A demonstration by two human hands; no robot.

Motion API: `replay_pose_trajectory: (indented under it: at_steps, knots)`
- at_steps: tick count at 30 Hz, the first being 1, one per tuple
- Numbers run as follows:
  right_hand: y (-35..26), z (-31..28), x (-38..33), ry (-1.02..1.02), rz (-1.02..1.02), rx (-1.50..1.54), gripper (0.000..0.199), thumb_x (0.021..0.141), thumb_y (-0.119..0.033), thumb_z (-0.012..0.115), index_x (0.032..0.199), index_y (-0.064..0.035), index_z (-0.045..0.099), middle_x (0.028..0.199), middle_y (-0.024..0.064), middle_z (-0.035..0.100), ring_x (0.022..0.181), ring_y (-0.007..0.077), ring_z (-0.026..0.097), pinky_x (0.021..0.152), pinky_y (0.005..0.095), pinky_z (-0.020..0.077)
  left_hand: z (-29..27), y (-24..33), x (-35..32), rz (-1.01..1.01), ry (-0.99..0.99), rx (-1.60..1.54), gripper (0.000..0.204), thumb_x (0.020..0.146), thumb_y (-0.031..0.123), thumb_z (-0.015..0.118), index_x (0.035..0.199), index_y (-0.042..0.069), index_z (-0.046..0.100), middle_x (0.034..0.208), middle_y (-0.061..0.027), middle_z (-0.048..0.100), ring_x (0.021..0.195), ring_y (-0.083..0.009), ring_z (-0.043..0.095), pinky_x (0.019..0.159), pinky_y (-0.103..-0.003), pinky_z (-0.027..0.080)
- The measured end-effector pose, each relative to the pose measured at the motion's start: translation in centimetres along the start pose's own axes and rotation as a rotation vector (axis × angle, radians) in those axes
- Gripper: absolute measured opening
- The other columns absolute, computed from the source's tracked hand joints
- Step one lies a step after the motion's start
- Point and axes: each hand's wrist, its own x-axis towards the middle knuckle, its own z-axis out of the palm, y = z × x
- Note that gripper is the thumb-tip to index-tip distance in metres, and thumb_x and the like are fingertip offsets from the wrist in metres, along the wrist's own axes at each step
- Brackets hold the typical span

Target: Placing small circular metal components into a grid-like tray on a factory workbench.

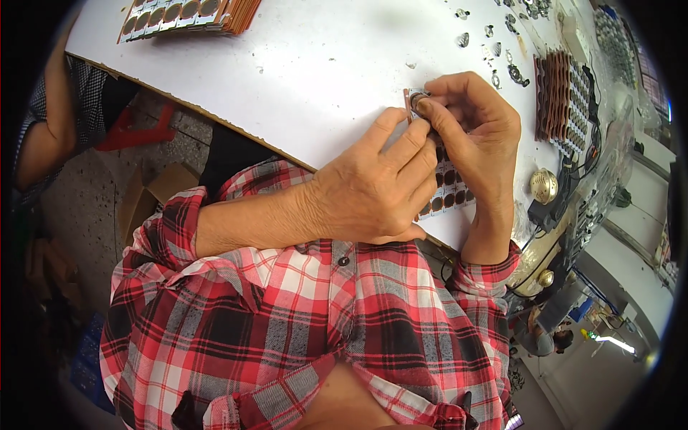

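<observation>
While both hands pinch a small round part (418, 98) above the white bench (301, 64), left hand (373, 190) and right hand (473, 136) closed on it, the tray (448, 190) beneath looks mostly filled

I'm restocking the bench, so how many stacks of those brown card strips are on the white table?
2. One stack lies at the table's far left edge; the other stack stands on edge at the right, beyond the hands. More may be hidden outside the view.
</observation>
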Motion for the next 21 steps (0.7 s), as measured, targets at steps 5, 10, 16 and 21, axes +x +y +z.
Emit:
replay_pose_trajectory:
  at_steps: [5,10,16,21]
  knots:
    - [0.8,-0.3,0.1,-0.047,-0.088,-0.068,0.007,0.093,0.002,0.075,0.1,0.0018,0.075,0.088,0.003,0.076,0.081,0.0066,0.068,0.073,0.0214,0.0547,0.9,0.8,0.1,-0.017,0.041,0.042,0.065,0.059,0.05,0.081,0.091,-0.006,0.07,0.108,-0.0266,0.067,0.119,-0.0439,0.061,0.107,-0.064,0.045]
    - [0.7,-0.7,0.5,-0.074,-0.1,-0.082,0.008,0.092,0.003,0.075,0.1,0.0022,0.075,0.086,0.0015,0.073,0.08,0.0062,0.066,0.072,0.0216,0.0528,1.5,0.8,0.1,-0.023,0.075,0.046,0.061,0.059,0.045,0.083,0.089,-0.007,0.071,0.107,-0.0268,0.067,0.12,-0.0452,0.06,0.107,-0.066,0.045]
    - [0.8,-1.5,1.4,-0.181,-0.174,-0.058,0.006,0.09,0.003,0.076,0.096,0.0041,0.074,0.083,0.0001,0.066,0.078,0.0053,0.061,0.069,0.021,0.0483,1.1,1.0,0.2,-0.014,0.037,0.032,0.062,0.06,0.045,0.084,0.091,-0.008,0.071,0.109,-0.0285,0.066,0.122,-0.046,0.059,0.107,-0.067,0.045]
    - [0.6,-1.1,1.1,-0.168,-0.12,-0.018,0.007,0.091,0.002,0.075,0.098,0.0025,0.074,0.081,-0.0004,0.067,0.075,0.0039,0.059,0.066,0.0203,0.0471,0.6,0.8,0.1,-0.011,0.003,0.005,0.065,0.062,0.045,0.083,0.095,-0.009,0.07,0.113,-0.0299,0.064,0.122,-0.0462,0.058,0.107,-0.068,0.044]
